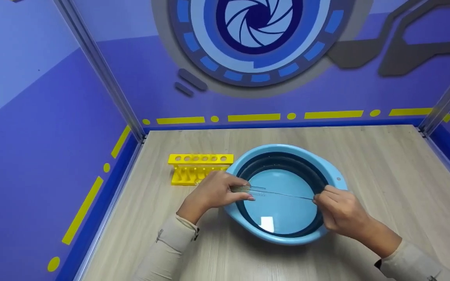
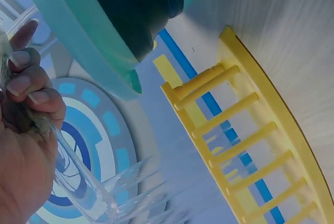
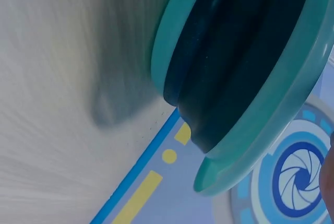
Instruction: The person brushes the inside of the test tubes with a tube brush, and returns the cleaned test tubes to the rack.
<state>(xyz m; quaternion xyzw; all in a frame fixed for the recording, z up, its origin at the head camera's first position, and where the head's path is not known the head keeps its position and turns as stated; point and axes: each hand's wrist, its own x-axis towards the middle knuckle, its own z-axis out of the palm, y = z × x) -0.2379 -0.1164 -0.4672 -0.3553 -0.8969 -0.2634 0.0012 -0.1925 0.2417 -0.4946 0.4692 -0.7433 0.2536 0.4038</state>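
Observation:
My left hand (image 1: 225,189) grips a clear glass test tube (image 2: 86,174) above the left part of the light blue basin (image 1: 283,147). A thin wire (image 1: 287,194), apparently the handle of a test tube brush, runs from the tube across to my right hand (image 1: 340,207). The right hand pinches its end over the basin's right rim. Something bristly and greyish (image 2: 6,65) shows within the left fist, though the fingers cover most of it. In the right wrist view only a bit of finger (image 3: 327,179) is seen at the right edge.
A yellow test tube rack (image 1: 200,159) stands left of the basin, behind the left hand. Several faint clear tubes (image 2: 133,182) seem to stick out of it. Blue printed walls (image 1: 104,164) enclose the wooden tabletop (image 1: 389,175) at the back and sides.

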